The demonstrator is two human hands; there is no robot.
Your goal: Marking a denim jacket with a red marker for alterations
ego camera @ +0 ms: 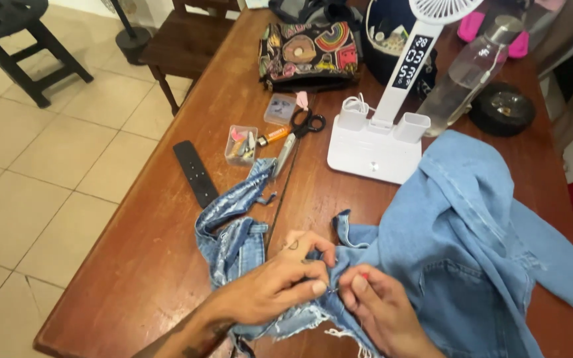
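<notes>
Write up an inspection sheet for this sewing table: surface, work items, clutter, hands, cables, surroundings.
Surface: brown wooden table, seam running down its middle.
Job's things: blue denim garment spread at the right; frayed denim strip trailing left; something small and thin pinched at the fabric edge, too small to tell.
Clutter: scissors, small clear box, black remote, white desk fan stand, clear bottle, patterned pouch.
Grippers: left hand and right hand both pinch the denim edge, fingertips close together.
Cables: white cord coiled in the stand's cup.
Surroundings: tiled floor, dark stool, wooden chair.
</notes>
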